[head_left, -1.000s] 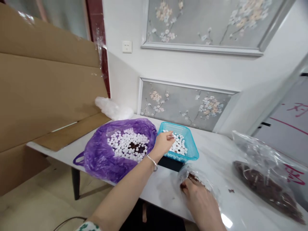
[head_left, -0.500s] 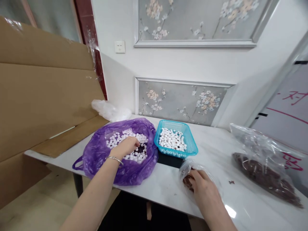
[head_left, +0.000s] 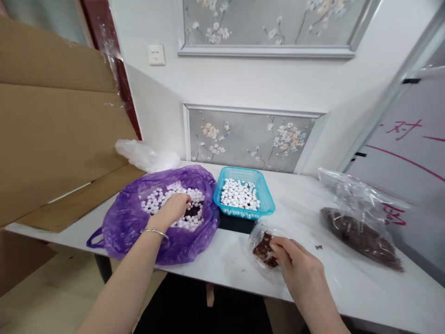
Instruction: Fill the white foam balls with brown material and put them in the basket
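My left hand (head_left: 176, 207), a bracelet at its wrist, reaches into an open purple plastic bag (head_left: 116, 218). Small white balls (head_left: 156, 202) fill the bag around a dark gap beside the fingertips. Those fingers are pinched together, and what they hold is hidden. Over a small clear plastic bag (head_left: 256, 232), my right hand (head_left: 299, 262) has thumb and forefinger pressed together. Brown shreds or small brown pieces (head_left: 264, 250) lie inside that bag, just left of the fingertips. Anything in this pinch is too small to make out.
A blue plastic basket (head_left: 267, 199) with white balls stands behind, on a dark flat thing (head_left: 236, 224). At right lies a large clear bag of brown material (head_left: 361, 239), near a small brown piece (head_left: 319, 247). Cardboard (head_left: 59, 125) rises at left; a whitish plastic bag (head_left: 146, 155) rests by the wall.
My right hand has drawn up and back from inside the small clear bag, uncovering its brown contents. The left hand stays among the white balls. The view has shifted slightly right.
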`<action>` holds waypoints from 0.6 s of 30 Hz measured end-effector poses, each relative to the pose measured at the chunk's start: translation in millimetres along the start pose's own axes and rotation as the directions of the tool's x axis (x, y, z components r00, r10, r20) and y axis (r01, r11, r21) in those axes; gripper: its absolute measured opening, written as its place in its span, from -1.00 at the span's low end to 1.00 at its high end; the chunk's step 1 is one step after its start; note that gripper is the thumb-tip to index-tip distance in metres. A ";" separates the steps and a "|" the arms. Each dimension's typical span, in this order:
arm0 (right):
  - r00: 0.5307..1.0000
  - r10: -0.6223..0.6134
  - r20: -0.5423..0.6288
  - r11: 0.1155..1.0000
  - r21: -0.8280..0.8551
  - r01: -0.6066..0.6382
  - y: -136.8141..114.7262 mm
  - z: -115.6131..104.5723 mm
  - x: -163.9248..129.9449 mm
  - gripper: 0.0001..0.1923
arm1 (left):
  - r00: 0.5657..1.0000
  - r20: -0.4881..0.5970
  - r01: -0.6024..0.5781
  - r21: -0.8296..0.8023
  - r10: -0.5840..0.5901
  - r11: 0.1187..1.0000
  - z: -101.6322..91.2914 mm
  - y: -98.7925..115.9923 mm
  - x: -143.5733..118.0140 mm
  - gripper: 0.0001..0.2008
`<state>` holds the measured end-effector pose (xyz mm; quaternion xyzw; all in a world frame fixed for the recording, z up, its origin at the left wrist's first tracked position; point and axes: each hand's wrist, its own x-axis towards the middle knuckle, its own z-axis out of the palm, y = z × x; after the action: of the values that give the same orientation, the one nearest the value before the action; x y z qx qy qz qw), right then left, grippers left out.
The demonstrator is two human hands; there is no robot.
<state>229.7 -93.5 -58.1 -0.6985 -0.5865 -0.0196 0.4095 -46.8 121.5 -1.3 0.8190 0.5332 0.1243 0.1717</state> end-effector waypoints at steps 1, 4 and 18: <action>1.000 -0.004 0.010 1.000 0.014 0.004 -1.2 -1.8 0.4 -0.70 | 0.999 -0.032 0.006 -0.038 -0.008 0.999 -4.7 1.3 -0.9 -0.68; 1.000 0.009 0.024 0.998 0.055 -0.010 -4.6 -4.1 0.6 -0.72 | 0.990 -0.135 0.014 -0.192 -0.040 0.981 -16.3 8.4 -9.0 -0.74; 0.988 0.133 0.077 0.790 0.594 -0.152 -49.5 -25.9 -7.0 -0.90 | 0.944 0.258 0.275 -0.960 0.208 -0.058 48.6 129.9 -90.5 -0.73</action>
<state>197.9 -115.6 -17.3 -0.5763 -0.5145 0.2079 0.6000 43.7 -17.1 6.4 0.4277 0.2568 0.3301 0.8013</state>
